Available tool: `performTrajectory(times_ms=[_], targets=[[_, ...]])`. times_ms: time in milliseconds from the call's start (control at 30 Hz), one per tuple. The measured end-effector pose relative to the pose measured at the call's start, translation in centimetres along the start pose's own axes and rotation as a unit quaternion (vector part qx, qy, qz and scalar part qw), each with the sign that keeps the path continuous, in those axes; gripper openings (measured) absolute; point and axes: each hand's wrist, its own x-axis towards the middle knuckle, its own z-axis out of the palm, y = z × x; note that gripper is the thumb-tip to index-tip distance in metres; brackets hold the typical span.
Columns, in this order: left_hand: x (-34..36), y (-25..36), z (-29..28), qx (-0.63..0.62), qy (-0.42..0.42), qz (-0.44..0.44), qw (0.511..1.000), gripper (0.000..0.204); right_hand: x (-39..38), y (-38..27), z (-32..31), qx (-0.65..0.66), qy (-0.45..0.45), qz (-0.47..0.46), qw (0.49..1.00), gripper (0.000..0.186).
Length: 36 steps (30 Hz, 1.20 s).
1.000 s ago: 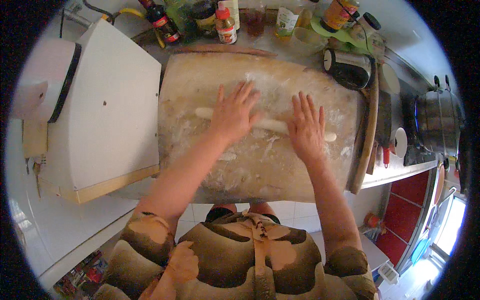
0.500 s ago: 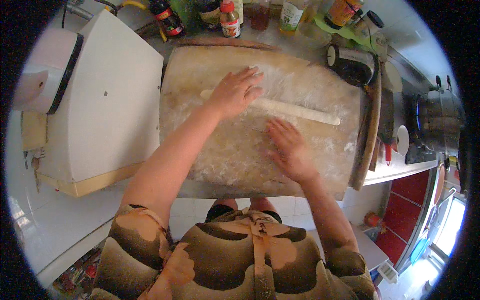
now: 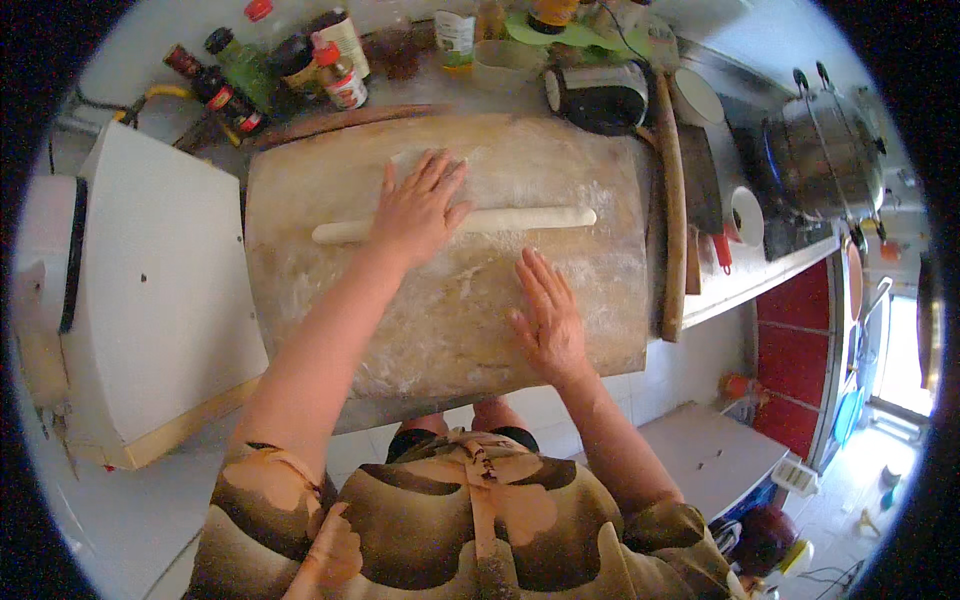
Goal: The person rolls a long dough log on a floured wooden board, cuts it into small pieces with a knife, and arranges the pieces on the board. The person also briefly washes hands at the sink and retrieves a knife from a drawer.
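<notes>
Here's my long white dough rope (image 3: 530,218) shaped, 1 pc, L hand (image 3: 415,215) over it, R hand (image 3: 553,325) apart, neither gripping.

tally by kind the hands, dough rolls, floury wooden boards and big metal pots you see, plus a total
Hands: 2, left hand and right hand
Dough roll: 1, partly hidden by the left hand
Wooden board: 1
Metal pot: 1
Total: 5

I see two hands (image 3: 415,215), one dough rope (image 3: 530,219), at least five bottles (image 3: 346,88).
</notes>
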Motion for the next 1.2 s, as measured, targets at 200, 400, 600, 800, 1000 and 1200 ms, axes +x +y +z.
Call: performTrajectory(times_ms=[200, 400, 600, 800, 1000, 1200], targets=[[2.0, 3.3, -1.4, 0.025, 0.010, -0.028, 0.999, 0.053, 11.8, -0.8, -1.3, -0.035, 0.119, -0.036, 0.992, 0.047], [-7.3, 6.6, -2.2, -0.068, -0.047, 0.069, 0.994, 0.066, 5.1, -0.4, 1.1, -0.182, -0.026, 0.012, 0.983, 0.053], [-10.4, 6.2, -3.6, -0.069, -0.065, 0.039, 0.995, 0.065, 2.2, -0.8, 0.6, -0.166, -0.047, 0.002, 0.985, 0.057], [-3.9, -0.3, -2.5, 0.009, -0.006, -0.118, 0.993, 0.061, 10.7, 1.6, 2.0, -0.215, 0.044, 0.011, 0.976, 0.051], [-15.8, 3.1, -6.2, -0.029, -0.119, -0.006, 0.992, 0.069, -2.8, -1.5, -0.7, -0.177, -0.132, 0.044, 0.974, 0.076], [-9.1, -0.8, -4.3, -0.022, -0.017, -0.081, 0.996, 0.063, 4.6, -0.9, 0.7, -0.172, -0.017, 0.033, 0.984, 0.071]])
